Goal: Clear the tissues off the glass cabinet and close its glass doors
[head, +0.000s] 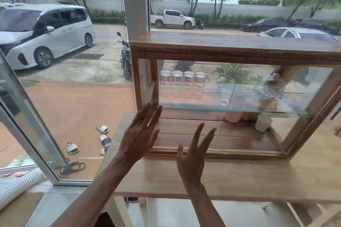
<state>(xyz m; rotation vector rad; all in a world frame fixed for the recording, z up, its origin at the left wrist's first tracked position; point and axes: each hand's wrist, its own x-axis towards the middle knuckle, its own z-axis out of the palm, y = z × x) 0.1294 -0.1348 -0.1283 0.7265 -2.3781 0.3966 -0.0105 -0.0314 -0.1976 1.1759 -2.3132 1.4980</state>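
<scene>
Wood and glass, mostly

The cabinet (230, 49) above the hands has a reddish wooden frame with a worn, rough front edge; its shelf (239, 110) and sides are clear, glossy glass. The table (258, 177) under the hands is paler, smooth matt wood. Four glasses (182, 84) beyond the fingertips look clear (printed red).

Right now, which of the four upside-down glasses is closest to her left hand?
The leftmost glass, at the row's end by the cabinet's left wall; the left hand is raised just below it.
</scene>
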